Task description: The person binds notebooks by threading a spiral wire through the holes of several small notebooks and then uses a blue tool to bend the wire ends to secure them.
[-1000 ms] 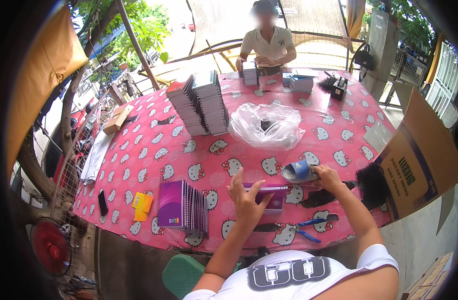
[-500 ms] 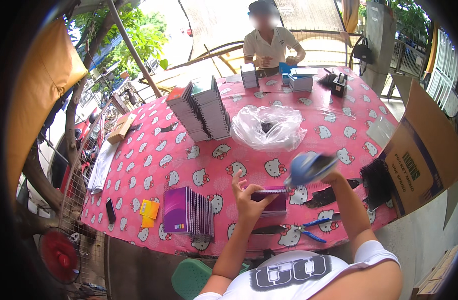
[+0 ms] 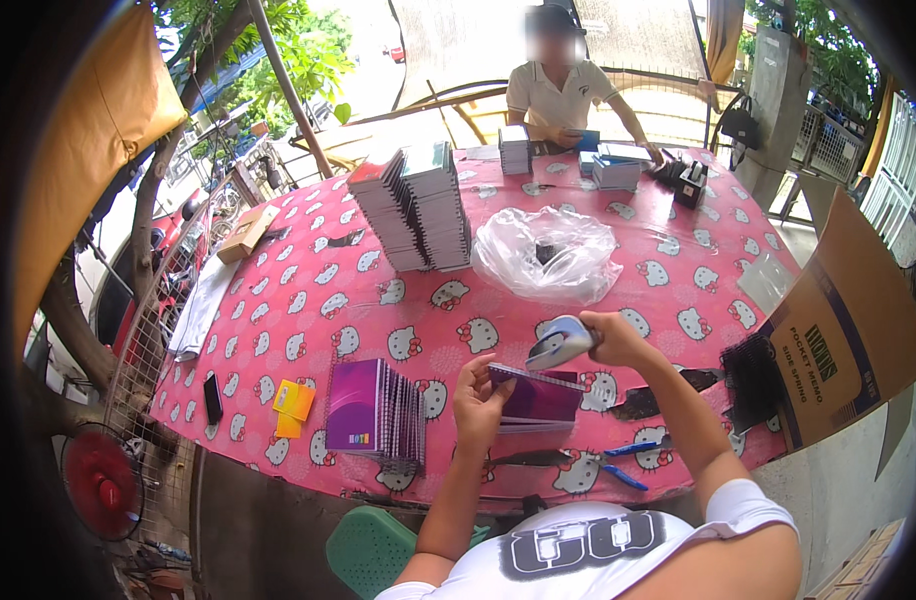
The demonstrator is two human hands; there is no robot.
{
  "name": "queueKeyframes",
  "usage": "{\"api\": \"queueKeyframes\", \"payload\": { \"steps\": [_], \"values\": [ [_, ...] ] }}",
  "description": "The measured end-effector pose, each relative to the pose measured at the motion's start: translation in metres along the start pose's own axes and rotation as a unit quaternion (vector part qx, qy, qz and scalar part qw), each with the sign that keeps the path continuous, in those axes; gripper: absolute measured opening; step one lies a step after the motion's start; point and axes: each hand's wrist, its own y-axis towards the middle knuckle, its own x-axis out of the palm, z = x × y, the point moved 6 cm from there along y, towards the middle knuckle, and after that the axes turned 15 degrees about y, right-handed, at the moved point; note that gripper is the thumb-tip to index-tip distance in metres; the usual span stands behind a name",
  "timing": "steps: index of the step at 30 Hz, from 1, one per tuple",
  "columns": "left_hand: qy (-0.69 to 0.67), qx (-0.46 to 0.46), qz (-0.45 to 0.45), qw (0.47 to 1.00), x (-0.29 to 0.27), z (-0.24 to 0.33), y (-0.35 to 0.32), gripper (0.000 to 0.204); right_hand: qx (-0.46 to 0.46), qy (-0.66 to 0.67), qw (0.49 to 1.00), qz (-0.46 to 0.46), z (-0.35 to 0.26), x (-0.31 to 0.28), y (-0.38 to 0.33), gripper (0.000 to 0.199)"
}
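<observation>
A purple spiral notebook (image 3: 543, 398) lies in front of me on what looks like another notebook. My left hand (image 3: 478, 400) grips its left end, thumb on the cover and fingers behind. Above its upper edge, my right hand (image 3: 618, 338) holds a rounded grey-and-blue hand tool (image 3: 561, 343), whose exact kind I cannot make out. The tool appears apart from the cover. Left of my left hand stands a row of purple spiral notebooks (image 3: 363, 410). Blue-handled pliers (image 3: 633, 465) lie below my right forearm.
Tall notebook stacks (image 3: 423, 210) and a clear plastic bag (image 3: 548, 255) stand beyond my hands. A cardboard box (image 3: 838, 330) with black spiral bindings (image 3: 753, 385) is at right. Yellow packets (image 3: 294, 405) and a phone (image 3: 214, 400) lie left. A person (image 3: 563, 100) works across the table.
My right hand has moved left and up with the tool, which has turned. My left hand's fingers have closed in on the notebook. The person opposite now holds a dark blue booklet and reaches aside.
</observation>
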Motion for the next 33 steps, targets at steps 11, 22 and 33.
{"api": "queueKeyframes", "payload": {
  "steps": [11,22,33],
  "values": [
    [-0.051,0.026,-0.001,0.998,-0.013,-0.014,-0.005,0.029,-0.001,0.235,0.970,-0.054,-0.031,0.025,0.007,0.039],
    [-0.058,0.010,-0.057,0.997,-0.016,-0.006,-0.006,0.029,0.067,-0.272,0.956,0.086,0.027,0.009,-0.004,0.039],
    [0.025,0.120,-0.058,0.991,0.013,0.073,-0.036,0.022,-0.172,-0.017,0.983,0.064,-0.142,0.035,-0.066,0.037]
  ]
}}
